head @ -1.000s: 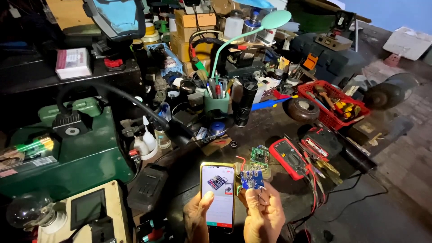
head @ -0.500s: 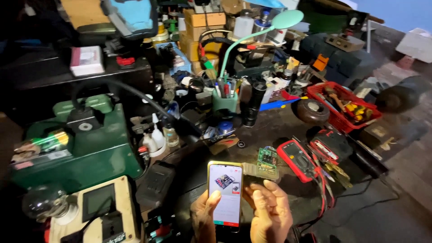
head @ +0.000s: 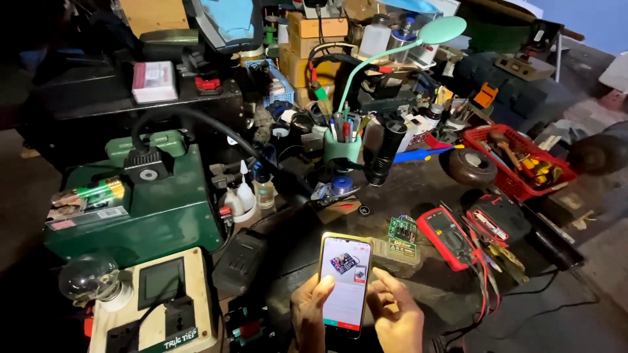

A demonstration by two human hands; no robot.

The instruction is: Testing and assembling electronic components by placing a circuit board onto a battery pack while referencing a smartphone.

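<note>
My left hand [head: 309, 312] grips a smartphone [head: 345, 282] by its left edge, low in the middle of the view. The lit screen faces up and shows a picture of a small circuit board. My right hand [head: 394, 315] holds nothing; its fingers rest against the phone's right edge and screen. Just beyond the phone, a small green circuit board [head: 402, 229] lies on a flat greenish box [head: 400, 251] on the dark workbench.
A red multimeter [head: 445, 236] with leads lies right of the board. A red basket of tools [head: 518, 161] stands far right. A green case [head: 145, 208], a light bulb [head: 85, 277] and a white socket box [head: 157, 302] fill the left. A green desk lamp [head: 442, 29], pen holder [head: 342, 148] and black torch [head: 386, 154] stand behind.
One second ago my right hand held a small blue board up beside the phone. That board is out of sight now, and the hand has come down onto the phone's right edge.
</note>
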